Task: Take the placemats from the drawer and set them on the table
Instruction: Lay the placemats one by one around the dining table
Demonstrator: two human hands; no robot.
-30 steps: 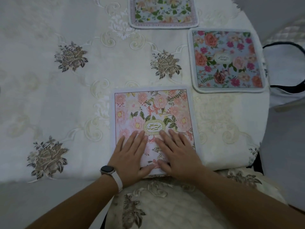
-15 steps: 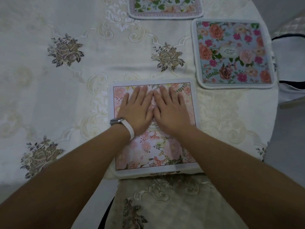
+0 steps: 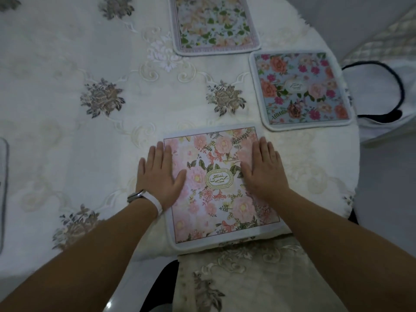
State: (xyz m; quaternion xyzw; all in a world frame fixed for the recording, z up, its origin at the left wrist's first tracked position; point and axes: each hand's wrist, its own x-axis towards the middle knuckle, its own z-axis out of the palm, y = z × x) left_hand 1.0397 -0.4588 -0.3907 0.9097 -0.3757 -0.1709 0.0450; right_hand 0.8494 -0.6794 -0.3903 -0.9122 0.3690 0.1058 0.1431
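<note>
**A:** What's different from half a second ago?

**B:** Both hands were side by side on the middle of the pink floral placemat (image 3: 216, 199), fingers almost touching. Now they have swept apart. The left hand (image 3: 161, 174) lies over the mat's left border, its outer fingers on the embroidered tablecloth (image 3: 90, 131). The right hand (image 3: 263, 172) is flat just inside the right border.

**A:** Are they gripping anything?

**B:** No. All the fingers are straight and slightly spread, palms down, pressing on the mat. Nothing is pinched or curled round.

**A:** So what does that mean for the job?

**B:** It looks like a smoothing stroke, so I'd judge this mat is placed and only being flattened. It sits in the lower centre of the frame, at the table's near edge. A blue rose placemat (image 3: 301, 88) is at upper right and a green-leaf placemat (image 3: 213, 23) at top centre. A grey-edged piece (image 3: 3, 194) at the far left may be another, but I can't tell.

**A:** Any writing?

**B:** The oval badge in the middle of the pink mat has letters that seem to spell GARDEN, turned sideways. The blue mat's badge is too small to read. The wristwatch (image 3: 137, 195) on the left arm shows no legible mark.
</note>
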